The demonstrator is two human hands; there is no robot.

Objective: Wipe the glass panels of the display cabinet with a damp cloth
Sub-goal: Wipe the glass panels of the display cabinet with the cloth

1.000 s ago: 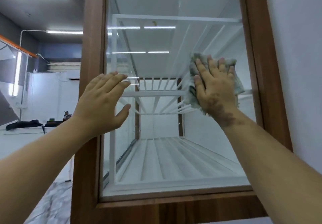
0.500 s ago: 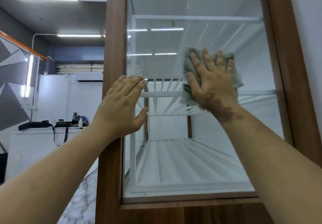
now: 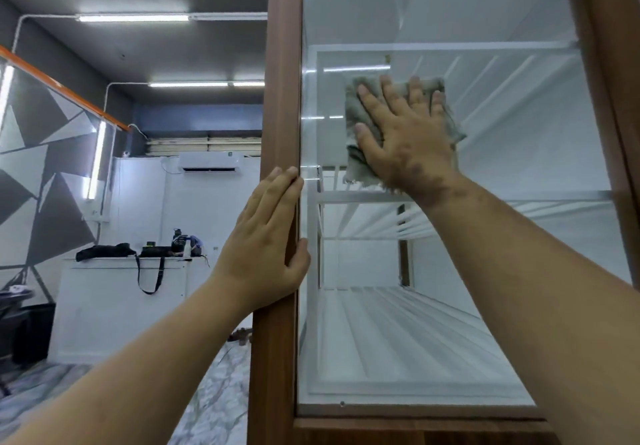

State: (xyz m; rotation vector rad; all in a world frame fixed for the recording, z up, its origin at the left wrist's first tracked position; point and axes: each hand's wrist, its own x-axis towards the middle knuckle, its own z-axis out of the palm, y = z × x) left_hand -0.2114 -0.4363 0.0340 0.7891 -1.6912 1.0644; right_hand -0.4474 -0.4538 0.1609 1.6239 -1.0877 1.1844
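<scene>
Pressing a crumpled grey-green cloth (image 3: 360, 160) flat beneath my spread right hand (image 3: 408, 143) against the clear glass panel (image 3: 485, 271); my left hand (image 3: 266, 243), fingers extended, rests on the brown frame (image 3: 277, 98) beside it.

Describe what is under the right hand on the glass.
A grey cloth lies flat between the right hand and the glass panel, its edges showing around the fingers. The glass beneath the cloth is hidden.
</scene>
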